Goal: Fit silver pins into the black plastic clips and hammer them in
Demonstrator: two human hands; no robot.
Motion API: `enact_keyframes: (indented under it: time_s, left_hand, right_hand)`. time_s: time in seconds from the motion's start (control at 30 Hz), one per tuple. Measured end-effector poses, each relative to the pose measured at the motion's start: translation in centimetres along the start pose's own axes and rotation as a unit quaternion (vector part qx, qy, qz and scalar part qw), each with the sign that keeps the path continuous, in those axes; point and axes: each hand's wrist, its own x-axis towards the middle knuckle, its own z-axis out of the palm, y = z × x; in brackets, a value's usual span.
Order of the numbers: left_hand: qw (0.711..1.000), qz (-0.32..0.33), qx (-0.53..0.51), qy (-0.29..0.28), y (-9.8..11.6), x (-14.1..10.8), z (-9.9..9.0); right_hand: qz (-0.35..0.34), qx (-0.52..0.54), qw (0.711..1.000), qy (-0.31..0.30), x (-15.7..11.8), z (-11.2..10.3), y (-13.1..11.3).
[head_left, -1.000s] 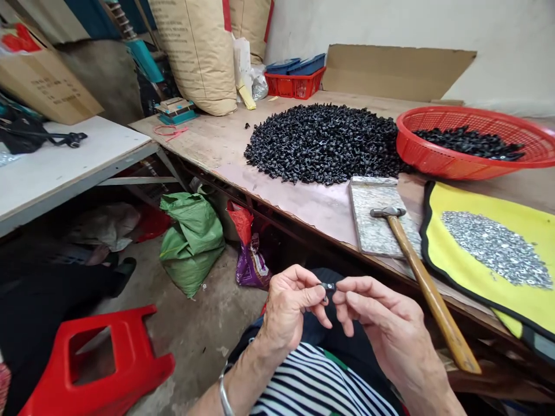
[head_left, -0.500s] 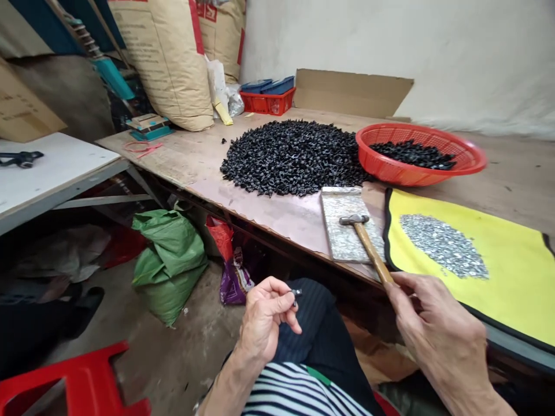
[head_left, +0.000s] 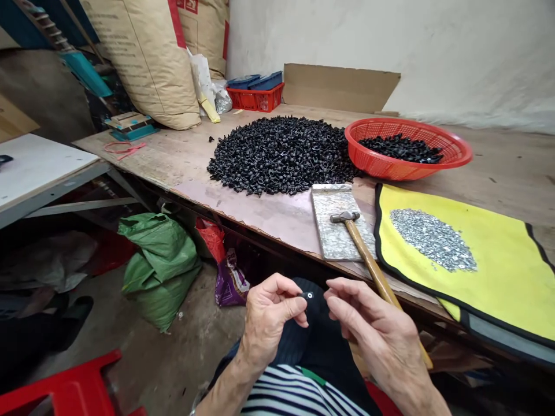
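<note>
My left hand (head_left: 271, 315) pinches a small black plastic part (head_left: 307, 296) between thumb and fingertips above my lap. A small silvery ring shows on the part's end. Just to the right, my right hand (head_left: 375, 329) hovers with fingers curved and slightly apart, nothing visible in them, not touching the part. A ball-peen hammer (head_left: 364, 251) lies with its head on the worn metal plate (head_left: 328, 202); its wooden handle runs over the table edge, partly behind my right hand. On the yellow cloth (head_left: 503, 254) is a pile of small silvery washers (head_left: 433, 240).
A big heap of black plastic parts (head_left: 281, 156) covers the middle of the table. Beside it, a red plastic basket (head_left: 459, 151) holds more of them. Sacks (head_left: 147, 63) and a red crate (head_left: 260, 99) stand behind. A green bag (head_left: 160, 260) sits on the floor.
My right hand has let go of the hammer's handle and moved left, close to my left hand. The black part has turned so its ring shows. The view has shifted slightly.
</note>
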Motion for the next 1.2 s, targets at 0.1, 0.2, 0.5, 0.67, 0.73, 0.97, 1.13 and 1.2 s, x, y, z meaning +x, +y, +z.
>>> enact_keyframes:
  time_s: [0.1,0.2,0.5,0.67,0.73,0.97,1.13,1.2]
  left_hand:
    - [1.000,0.006,0.013,-0.010,-0.2,0.0,-0.1]
    - [1.000,0.008,0.020,-0.009,-0.3,-0.1,-0.2]
    - [0.997,0.004,0.069,0.038,0.6,0.6,0.1]
    - [0.998,0.003,0.067,0.019,1.2,2.7,1.0]
    - [0.998,0.013,0.065,0.002,1.7,3.8,1.7]
    - [0.992,0.046,0.103,-0.047,3.2,9.1,4.2]
    - [0.989,0.023,0.137,-0.050,3.0,12.0,4.8]
    - [0.989,0.013,0.142,-0.048,2.8,12.5,5.0]
  right_hand:
    - [0.068,0.082,0.994,0.013,-0.3,1.1,-0.2]
    - [0.072,0.094,0.993,0.009,-0.3,1.6,-0.1]
    - [-0.145,-0.234,0.952,0.133,0.3,-1.9,1.2]
    - [-0.149,-0.486,0.842,0.181,2.5,-5.5,2.9]
    - [-0.111,-0.467,0.864,0.151,3.5,-6.0,3.4]
    - [0.080,-0.330,0.940,0.034,6.8,-5.9,2.1]
    - [0.164,-0.243,0.956,0.008,8.3,-5.7,0.7]
    - [0.198,-0.119,0.972,-0.034,8.2,-5.6,0.5]
